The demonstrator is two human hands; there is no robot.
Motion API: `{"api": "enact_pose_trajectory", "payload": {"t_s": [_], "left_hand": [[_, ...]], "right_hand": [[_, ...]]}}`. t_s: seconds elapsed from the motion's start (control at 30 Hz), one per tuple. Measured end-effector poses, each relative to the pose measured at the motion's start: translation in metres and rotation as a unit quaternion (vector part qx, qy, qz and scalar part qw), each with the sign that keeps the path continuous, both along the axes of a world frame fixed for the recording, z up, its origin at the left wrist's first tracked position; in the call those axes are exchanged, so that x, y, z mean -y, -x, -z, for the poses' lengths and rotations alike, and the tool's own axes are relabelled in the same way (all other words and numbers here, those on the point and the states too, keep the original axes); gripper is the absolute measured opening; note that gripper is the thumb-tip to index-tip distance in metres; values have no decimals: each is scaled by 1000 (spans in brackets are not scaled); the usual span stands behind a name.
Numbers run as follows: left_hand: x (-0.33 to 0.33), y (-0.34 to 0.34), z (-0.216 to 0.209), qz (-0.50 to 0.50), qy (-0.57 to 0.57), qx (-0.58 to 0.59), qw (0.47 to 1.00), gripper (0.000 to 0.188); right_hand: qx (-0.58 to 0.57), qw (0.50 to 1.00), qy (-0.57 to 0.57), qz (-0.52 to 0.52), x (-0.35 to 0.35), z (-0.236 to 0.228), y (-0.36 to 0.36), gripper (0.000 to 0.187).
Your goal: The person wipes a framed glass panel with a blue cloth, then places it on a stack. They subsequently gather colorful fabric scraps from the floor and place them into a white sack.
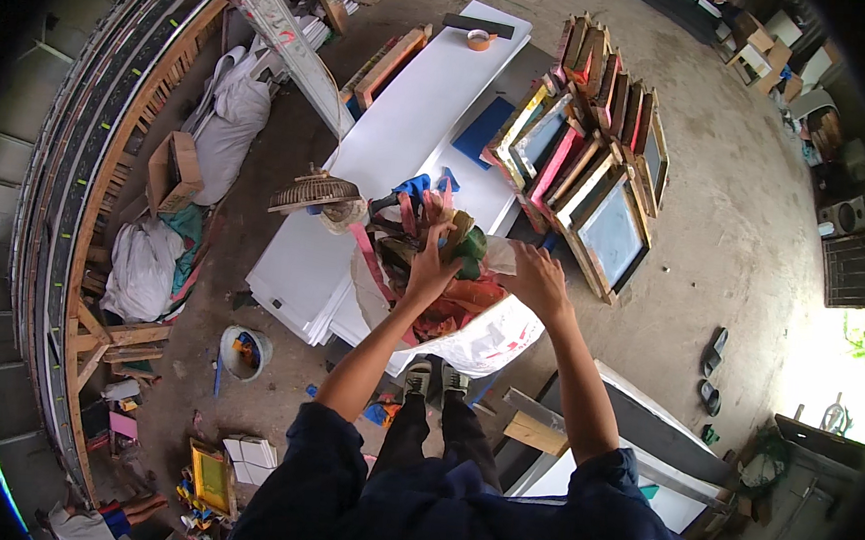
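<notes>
A white woven sack (493, 339) stands open in front of me, above my feet. Crumpled rags (450, 306) in red, orange and dark green fill it. My left hand (435, 265) reaches into the sack's mouth, its fingers curled against a dark green rag (472, 251). At the sack's right rim, my right hand (540, 278) is closed on the white material, with some fingertips hidden behind the edge. Pink strips (373, 264) hang near the left rim, and blue cloth (413, 185) lies just beyond it.
Stacked white boards (403, 117) carry a tape roll (480, 40). A fan (314, 194) stands left of the sack, wooden screen frames (611, 232) to the right. A bucket (264, 354) is at lower left, sandals (714, 355) far right. Part of another person (140, 508) shows at bottom left.
</notes>
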State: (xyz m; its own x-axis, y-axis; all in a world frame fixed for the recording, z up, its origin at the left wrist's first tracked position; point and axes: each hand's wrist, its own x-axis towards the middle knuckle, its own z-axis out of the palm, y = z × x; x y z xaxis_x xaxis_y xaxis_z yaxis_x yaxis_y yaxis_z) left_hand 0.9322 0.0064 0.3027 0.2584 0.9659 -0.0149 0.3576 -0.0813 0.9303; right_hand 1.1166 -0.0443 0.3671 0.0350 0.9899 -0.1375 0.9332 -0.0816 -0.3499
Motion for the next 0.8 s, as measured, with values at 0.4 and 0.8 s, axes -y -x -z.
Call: {"api": "enact_pose_trajectory", "payload": {"t_s": [0.4,0.8], "left_hand": [[52,31,-49,89,-72,-42,992,56],[57,83,2,32,-29,28,999,61]], "right_hand": [[-2,968,-73,242,-17,-5,-48,14],[-30,932,-137,333,30,-2,-80,15]]}}
